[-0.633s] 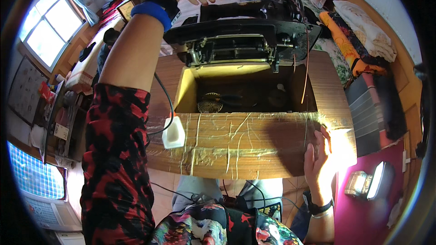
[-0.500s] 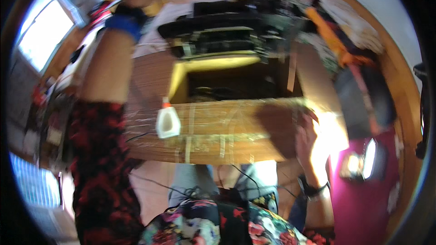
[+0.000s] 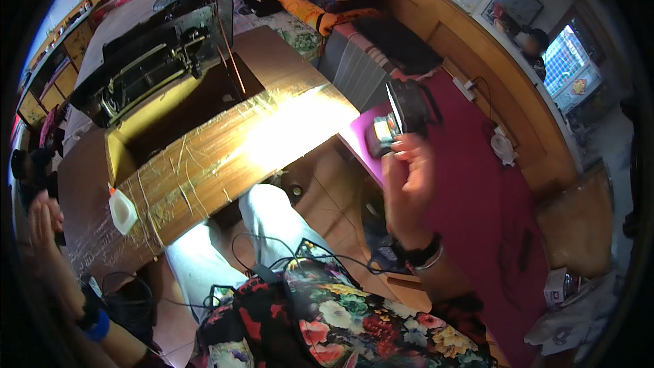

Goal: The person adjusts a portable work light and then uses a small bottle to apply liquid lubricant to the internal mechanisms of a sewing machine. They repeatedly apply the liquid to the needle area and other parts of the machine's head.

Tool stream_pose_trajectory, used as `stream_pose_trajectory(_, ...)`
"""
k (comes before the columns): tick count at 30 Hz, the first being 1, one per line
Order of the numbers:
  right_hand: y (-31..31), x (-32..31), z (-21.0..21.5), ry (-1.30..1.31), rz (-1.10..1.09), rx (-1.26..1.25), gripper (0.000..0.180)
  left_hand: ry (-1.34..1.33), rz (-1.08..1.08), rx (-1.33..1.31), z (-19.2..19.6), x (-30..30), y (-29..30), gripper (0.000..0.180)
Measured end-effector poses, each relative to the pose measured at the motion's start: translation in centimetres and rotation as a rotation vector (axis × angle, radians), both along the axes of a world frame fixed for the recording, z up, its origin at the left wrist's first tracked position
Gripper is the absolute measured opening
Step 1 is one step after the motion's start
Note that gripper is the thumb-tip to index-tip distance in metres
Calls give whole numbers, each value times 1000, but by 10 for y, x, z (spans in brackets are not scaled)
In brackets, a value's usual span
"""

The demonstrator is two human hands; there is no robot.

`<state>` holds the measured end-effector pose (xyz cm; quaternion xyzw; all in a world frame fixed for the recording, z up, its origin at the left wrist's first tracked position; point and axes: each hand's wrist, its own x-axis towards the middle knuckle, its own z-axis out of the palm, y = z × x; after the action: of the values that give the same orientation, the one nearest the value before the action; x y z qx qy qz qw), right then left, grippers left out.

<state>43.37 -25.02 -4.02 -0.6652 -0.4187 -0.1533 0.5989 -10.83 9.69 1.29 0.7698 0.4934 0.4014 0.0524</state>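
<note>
Right hand (image 3: 410,187) is at the black lamp (image 3: 413,103), half-curled, can't tell if its grip's got it. Left hand (image 3: 46,225)'s by the desk (image 3: 83,180), loosely uncurled, holding nothing.

One left hand (image 3: 46,221) and one right hand (image 3: 409,180) make two, with one blue band (image 3: 99,327) at the left wrist and one lamp (image 3: 409,105) at the right hand's fingers. To the right of the left hand there is one white bottle (image 3: 123,212) with one red tip, and farther off, beyond both hands, one sewing machine (image 3: 157,54) on one brown surface (image 3: 262,54). Two pale trouser legs (image 3: 269,212) sit between the hands, and one magenta cloth (image 3: 470,184) spreads right of the right hand.
</note>
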Motion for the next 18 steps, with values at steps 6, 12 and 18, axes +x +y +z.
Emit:
stream_pose_trajectory(6, -38, 50, -3, 174, -145, -7, 58, -555, 235, -147, -93, -17, -47, 31)
stream_pose_trajectory(12, -35, 88, -18, -63, -68, -302, 63, -692, 150, -203, -145, -34, -25, 23)
stream_pose_trajectory(18, -21, 110, -4, 81, 97, -456, 44, -422, 216, -117, -159, -37, -21, 28)
